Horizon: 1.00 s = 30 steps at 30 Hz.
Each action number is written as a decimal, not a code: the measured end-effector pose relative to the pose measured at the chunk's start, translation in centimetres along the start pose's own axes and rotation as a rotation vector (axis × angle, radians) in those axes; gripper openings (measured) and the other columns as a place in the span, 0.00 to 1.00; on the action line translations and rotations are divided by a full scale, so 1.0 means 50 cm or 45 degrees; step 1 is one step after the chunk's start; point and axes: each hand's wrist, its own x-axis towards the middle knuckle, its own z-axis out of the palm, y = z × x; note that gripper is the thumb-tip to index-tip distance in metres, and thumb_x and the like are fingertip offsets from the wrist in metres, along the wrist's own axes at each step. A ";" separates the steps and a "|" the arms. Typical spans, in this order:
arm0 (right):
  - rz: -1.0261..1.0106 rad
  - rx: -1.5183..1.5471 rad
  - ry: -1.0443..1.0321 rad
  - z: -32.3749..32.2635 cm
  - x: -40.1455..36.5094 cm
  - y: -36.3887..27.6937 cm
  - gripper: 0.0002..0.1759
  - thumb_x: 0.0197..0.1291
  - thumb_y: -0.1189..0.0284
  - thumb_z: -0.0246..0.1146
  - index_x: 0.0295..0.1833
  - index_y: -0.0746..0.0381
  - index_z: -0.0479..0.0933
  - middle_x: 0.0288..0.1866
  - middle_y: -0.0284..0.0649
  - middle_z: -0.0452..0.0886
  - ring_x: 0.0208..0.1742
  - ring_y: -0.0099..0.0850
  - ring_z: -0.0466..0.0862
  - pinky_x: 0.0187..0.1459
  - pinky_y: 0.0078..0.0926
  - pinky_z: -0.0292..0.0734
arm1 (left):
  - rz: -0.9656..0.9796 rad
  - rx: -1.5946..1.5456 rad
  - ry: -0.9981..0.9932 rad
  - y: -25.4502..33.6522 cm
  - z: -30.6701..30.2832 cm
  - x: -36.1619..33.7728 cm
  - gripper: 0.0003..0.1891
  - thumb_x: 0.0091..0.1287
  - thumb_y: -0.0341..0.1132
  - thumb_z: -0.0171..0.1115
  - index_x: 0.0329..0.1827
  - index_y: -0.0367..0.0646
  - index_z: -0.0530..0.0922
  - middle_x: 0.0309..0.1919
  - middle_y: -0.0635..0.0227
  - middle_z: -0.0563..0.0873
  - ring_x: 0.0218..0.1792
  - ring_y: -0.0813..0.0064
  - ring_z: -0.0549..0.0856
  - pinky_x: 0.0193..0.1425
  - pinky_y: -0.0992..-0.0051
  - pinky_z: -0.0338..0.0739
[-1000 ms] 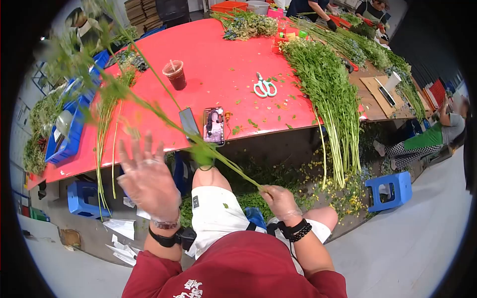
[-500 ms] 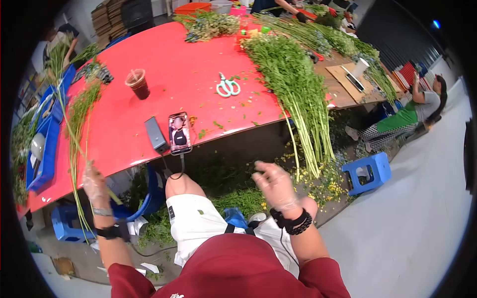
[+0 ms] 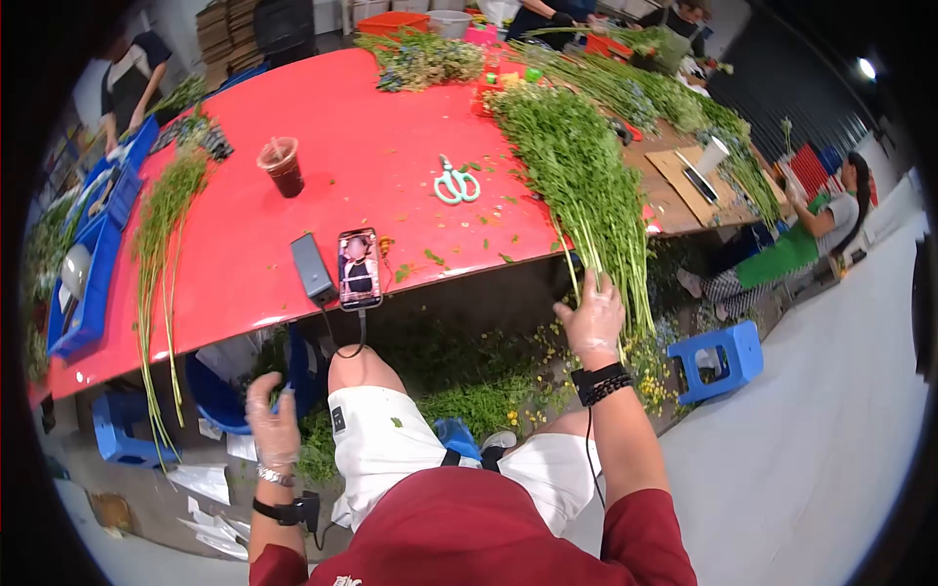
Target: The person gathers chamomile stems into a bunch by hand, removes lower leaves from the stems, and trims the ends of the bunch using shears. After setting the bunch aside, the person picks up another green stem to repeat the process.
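My right hand (image 3: pixel 593 322), in a clear glove, reaches to the lower stems of a large bundle of leafy green stems (image 3: pixel 576 156) that hangs over the table's front edge. Its thumb stands apart and its fingers lie against or just over the stems, not closed round them. Also gloved, my left hand (image 3: pixel 274 425) is raised below the table edge, fingers loosely bent and apart, with nothing in it. To its upper left, a smaller bunch of long stems (image 3: pixel 166 230) lies on the red table (image 3: pixel 342 127), ends hanging over the edge.
On the table are mint-handled scissors (image 3: pixel 456 184), an iced drink (image 3: pixel 281 168), a phone (image 3: pixel 360 269) and a grey power bank (image 3: pixel 314 271). Blue crates (image 3: pixel 88 293) stand at left, a blue stool (image 3: pixel 718 361) at right. Cut greenery (image 3: pixel 469 400) covers the floor. Other people work around the table.
My left hand has let go of a long stem at the left bunch and moved right and down. My right hand has moved up and right to the large bundle's stems.
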 end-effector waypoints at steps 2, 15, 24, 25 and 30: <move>-0.078 -0.210 -0.027 0.026 -0.003 -0.015 0.42 0.57 0.57 0.76 0.76 0.52 0.71 0.80 0.47 0.67 0.72 0.51 0.74 0.68 0.50 0.73 | 0.006 -0.054 -0.087 -0.013 0.030 -0.031 0.12 0.66 0.26 0.67 0.52 0.36 0.83 0.51 0.53 0.87 0.55 0.54 0.85 0.65 0.62 0.77; 0.210 0.480 -0.022 0.103 0.136 0.284 0.14 0.69 0.74 0.62 0.57 0.66 0.81 0.51 0.59 0.86 0.54 0.55 0.86 0.57 0.46 0.80 | -0.551 -0.005 -0.344 -0.149 0.022 -0.180 0.12 0.65 0.32 0.70 0.48 0.33 0.85 0.43 0.53 0.89 0.42 0.57 0.90 0.49 0.63 0.85; 0.203 0.830 0.116 -0.020 0.160 0.328 0.13 0.75 0.75 0.62 0.58 0.71 0.79 0.47 0.42 0.87 0.46 0.29 0.84 0.52 0.30 0.79 | -0.593 0.091 -0.567 -0.175 0.020 -0.180 0.14 0.65 0.34 0.72 0.49 0.35 0.86 0.43 0.50 0.90 0.44 0.52 0.90 0.51 0.62 0.85; 0.188 0.885 0.140 -0.019 0.160 0.328 0.12 0.76 0.73 0.62 0.57 0.69 0.80 0.45 0.38 0.86 0.43 0.26 0.82 0.49 0.29 0.79 | -0.639 0.081 -0.585 -0.172 0.019 -0.177 0.14 0.65 0.35 0.72 0.50 0.35 0.86 0.44 0.50 0.91 0.46 0.52 0.90 0.52 0.62 0.86; 0.580 1.073 -0.435 -0.027 0.142 0.314 0.15 0.76 0.65 0.64 0.54 0.67 0.83 0.39 0.34 0.86 0.37 0.22 0.80 0.41 0.28 0.78 | -0.734 0.128 -0.727 -0.183 0.017 -0.174 0.18 0.66 0.38 0.71 0.53 0.35 0.85 0.47 0.50 0.91 0.50 0.51 0.90 0.57 0.61 0.85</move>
